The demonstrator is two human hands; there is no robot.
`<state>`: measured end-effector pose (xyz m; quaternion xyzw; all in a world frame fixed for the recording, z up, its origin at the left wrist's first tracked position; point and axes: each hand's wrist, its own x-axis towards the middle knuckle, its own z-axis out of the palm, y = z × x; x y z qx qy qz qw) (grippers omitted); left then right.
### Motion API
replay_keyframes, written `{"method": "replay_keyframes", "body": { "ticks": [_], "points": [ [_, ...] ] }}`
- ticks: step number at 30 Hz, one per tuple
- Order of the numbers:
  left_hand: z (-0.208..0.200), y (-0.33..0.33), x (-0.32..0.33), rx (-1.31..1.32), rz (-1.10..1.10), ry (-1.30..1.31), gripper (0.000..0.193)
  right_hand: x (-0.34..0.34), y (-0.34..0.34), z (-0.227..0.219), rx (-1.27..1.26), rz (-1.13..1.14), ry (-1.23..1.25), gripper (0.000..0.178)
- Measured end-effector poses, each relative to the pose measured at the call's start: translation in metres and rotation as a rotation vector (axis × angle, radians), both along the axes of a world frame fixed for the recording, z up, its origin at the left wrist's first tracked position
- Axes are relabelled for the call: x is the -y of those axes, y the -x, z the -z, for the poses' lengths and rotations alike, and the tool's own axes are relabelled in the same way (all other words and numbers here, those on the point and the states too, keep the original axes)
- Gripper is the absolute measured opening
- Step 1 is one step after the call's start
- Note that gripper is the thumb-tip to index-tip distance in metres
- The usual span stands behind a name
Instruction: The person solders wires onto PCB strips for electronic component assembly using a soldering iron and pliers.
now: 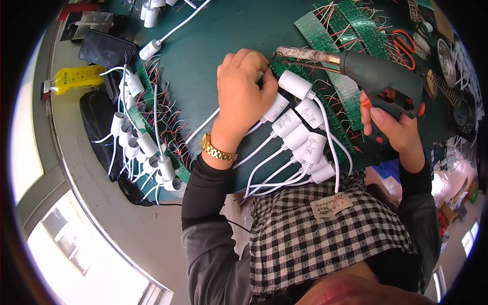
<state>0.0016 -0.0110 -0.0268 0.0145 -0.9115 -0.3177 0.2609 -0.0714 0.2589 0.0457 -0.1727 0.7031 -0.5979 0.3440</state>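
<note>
My left hand (244, 94), with a gold watch (217, 148) on its wrist, is closed with fingers curled down. A bit of a white cylindrical housing (260, 76) shows under its fingers, and a white cable (203, 125) comes out below the hand; the fingertips are hidden. My right hand (394, 127) grips a black soldering gun (382, 73), a finger at its red trigger. Its long, stained metal tip (307, 54) points left, ending just beside my left fingers. More white cylinders with cables (295, 85) lie in rows between my hands, over green circuit boards.
Green circuit boards with red and white wires (351, 35) cover the far right, near orange-handled scissors (404, 48). At left lie more white cylinders (147, 144), a dark phone (108, 49), a yellow bottle-shaped item (79, 80) and a black case (96, 119). One cabled cylinder (150, 49) lies far left.
</note>
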Motion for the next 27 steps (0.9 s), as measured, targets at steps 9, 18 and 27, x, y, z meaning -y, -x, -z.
{"method": "replay_keyframes", "body": {
  "ticks": [9, 18, 27],
  "points": [
    [-0.0034, 0.001, -0.0009, -0.02, -0.001, -0.001, 0.013, 0.0056, -0.0006, 0.0015, -0.083, -0.072, 0.083, 0.023],
    [-0.0076, -0.0001, -0.0022, 0.07, -0.008, -0.008, 0.01, 0.0078, -0.0033, -0.0019, -0.098, -0.067, 0.048, 0.018],
    [-0.0104, -0.0018, -0.0041, 0.115, -0.046, -0.059, 0.008, 0.0062, 0.003, -0.0029, -0.125, -0.114, -0.006, 0.015]
  ]
}}
